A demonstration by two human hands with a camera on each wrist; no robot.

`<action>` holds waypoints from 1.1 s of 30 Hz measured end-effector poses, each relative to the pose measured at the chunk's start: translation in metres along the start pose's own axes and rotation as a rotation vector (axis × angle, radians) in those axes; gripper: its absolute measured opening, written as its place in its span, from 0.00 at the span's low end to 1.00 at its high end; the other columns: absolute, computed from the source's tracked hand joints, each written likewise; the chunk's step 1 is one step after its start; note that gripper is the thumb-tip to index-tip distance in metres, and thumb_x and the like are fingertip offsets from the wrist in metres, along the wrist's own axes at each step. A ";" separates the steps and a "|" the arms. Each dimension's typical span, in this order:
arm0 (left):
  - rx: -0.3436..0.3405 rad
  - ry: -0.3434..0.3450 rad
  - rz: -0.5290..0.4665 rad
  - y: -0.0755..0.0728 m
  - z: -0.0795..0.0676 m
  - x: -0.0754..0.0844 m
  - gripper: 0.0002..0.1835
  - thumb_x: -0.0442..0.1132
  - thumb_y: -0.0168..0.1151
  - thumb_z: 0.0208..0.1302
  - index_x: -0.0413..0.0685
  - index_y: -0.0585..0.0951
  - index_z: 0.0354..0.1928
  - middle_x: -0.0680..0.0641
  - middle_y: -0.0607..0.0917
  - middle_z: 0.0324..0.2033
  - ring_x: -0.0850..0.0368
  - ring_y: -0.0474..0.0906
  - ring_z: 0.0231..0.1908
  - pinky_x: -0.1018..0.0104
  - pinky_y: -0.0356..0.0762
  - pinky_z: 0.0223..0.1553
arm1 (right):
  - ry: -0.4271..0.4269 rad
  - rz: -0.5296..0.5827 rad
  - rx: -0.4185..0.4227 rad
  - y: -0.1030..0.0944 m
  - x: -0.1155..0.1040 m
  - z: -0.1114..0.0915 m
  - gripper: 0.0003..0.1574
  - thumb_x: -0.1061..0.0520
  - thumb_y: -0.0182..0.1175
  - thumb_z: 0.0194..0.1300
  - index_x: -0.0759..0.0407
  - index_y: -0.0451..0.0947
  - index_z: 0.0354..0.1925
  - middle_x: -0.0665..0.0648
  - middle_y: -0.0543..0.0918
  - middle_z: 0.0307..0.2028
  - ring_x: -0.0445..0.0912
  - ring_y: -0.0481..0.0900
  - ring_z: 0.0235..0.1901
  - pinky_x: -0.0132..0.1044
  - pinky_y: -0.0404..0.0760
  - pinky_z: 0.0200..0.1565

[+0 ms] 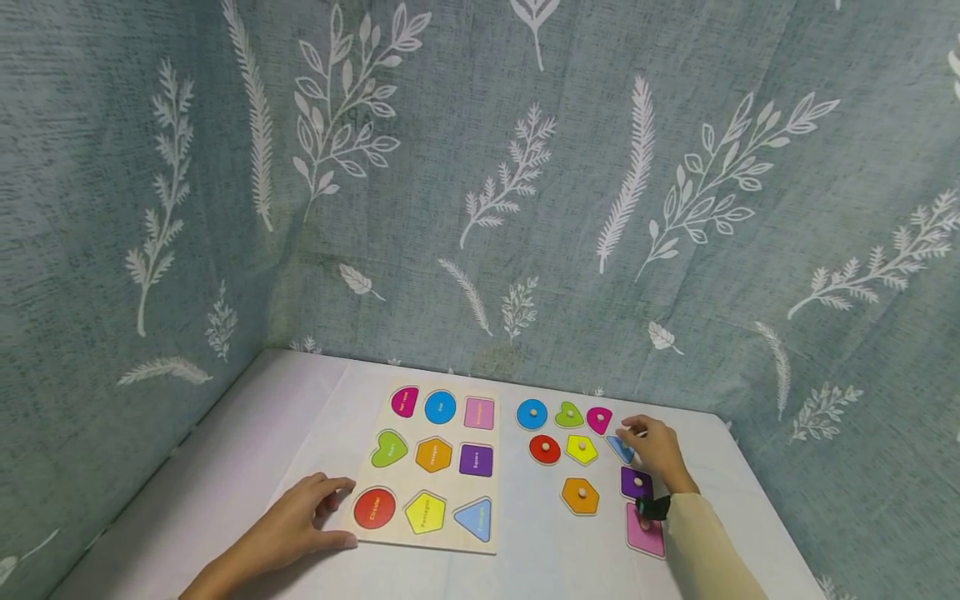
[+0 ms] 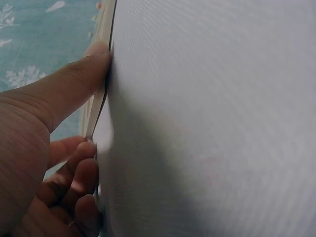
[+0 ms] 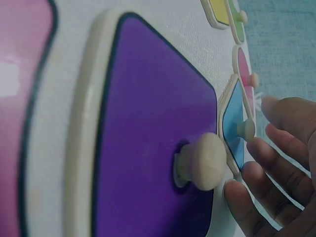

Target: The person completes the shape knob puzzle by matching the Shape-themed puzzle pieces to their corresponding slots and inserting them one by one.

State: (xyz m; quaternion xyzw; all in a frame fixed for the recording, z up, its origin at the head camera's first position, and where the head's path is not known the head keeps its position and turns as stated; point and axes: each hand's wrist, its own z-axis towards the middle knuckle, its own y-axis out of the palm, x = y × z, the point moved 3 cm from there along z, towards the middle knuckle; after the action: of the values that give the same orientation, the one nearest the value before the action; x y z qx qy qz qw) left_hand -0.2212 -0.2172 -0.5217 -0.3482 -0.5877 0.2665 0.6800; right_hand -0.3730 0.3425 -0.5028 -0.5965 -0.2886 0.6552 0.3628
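We see a white table beside leafy cloth; the left hand, relaxed, touches the board, and the right hand, grasping nothing, hovers by the table's blue triangle

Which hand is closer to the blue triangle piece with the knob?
The right hand, close beside the blue triangle piece, near its knob. The left hand is farther away, at the left edge of the puzzle board, with the board between it and the piece.

blue-grey fabric backdrop hogging the whole upper frame, white leafy prints all over it, whitish counter along the bottom
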 end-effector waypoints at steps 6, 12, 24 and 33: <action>-0.010 -0.013 -0.006 0.000 0.001 -0.001 0.43 0.53 0.89 0.35 0.44 0.83 0.56 0.56 0.73 0.32 0.60 0.69 0.35 0.70 0.73 0.36 | 0.017 0.011 -0.027 0.001 0.001 0.004 0.24 0.51 0.66 0.70 0.68 0.82 0.54 0.63 0.85 0.43 0.55 0.81 0.43 0.55 0.79 0.51; -0.015 0.000 -0.013 0.000 0.001 -0.002 0.42 0.53 0.88 0.36 0.45 0.83 0.56 0.56 0.72 0.32 0.61 0.68 0.34 0.70 0.72 0.36 | 0.021 0.003 -0.024 0.005 0.000 0.007 0.20 0.52 0.68 0.68 0.67 0.85 0.51 0.61 0.86 0.41 0.54 0.82 0.39 0.56 0.79 0.51; -0.020 -0.009 -0.026 0.001 0.001 -0.003 0.43 0.52 0.88 0.35 0.44 0.82 0.56 0.56 0.73 0.32 0.60 0.69 0.34 0.70 0.73 0.35 | 0.009 -0.011 -0.012 0.015 0.000 0.015 0.16 0.51 0.72 0.66 0.61 0.89 0.46 0.61 0.88 0.42 0.55 0.81 0.42 0.55 0.79 0.51; -0.026 0.018 -0.022 0.000 0.002 -0.004 0.44 0.54 0.88 0.36 0.43 0.81 0.57 0.56 0.73 0.32 0.62 0.68 0.33 0.70 0.73 0.35 | -0.040 0.007 0.030 0.015 -0.010 0.015 0.18 0.51 0.72 0.65 0.64 0.88 0.45 0.60 0.87 0.37 0.54 0.81 0.38 0.55 0.79 0.49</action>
State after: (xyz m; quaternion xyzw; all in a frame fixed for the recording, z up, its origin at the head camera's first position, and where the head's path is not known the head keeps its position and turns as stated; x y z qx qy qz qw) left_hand -0.2237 -0.2197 -0.5242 -0.3530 -0.5886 0.2483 0.6836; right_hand -0.3896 0.3268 -0.5075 -0.5790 -0.2837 0.6724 0.3635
